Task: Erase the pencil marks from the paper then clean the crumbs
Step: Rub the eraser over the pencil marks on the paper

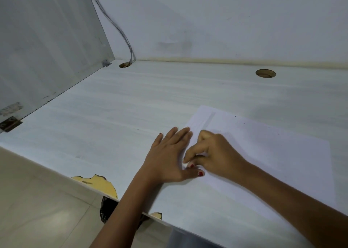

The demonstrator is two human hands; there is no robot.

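Note:
A white sheet of paper [273, 153] lies on the pale desk [113, 116], right of centre. My left hand [169, 157] lies flat with straight fingers on the paper's left edge, holding it down. My right hand [212, 153] sits just beside it with curled fingers, pinching a small white eraser [186, 165] against the paper near my left thumb. Tiny dark crumbs [243, 123] are scattered over the paper's far part. A faint smudged vertical band runs down the sheet above my right hand.
Two round cable holes [124, 65] [265, 73] sit near the desk's back edge; a grey cable [120, 29] drops into the left one. A side panel [47, 40] walls the left. The desk's front edge is chipped [98, 183], with tiled floor [37, 210] below.

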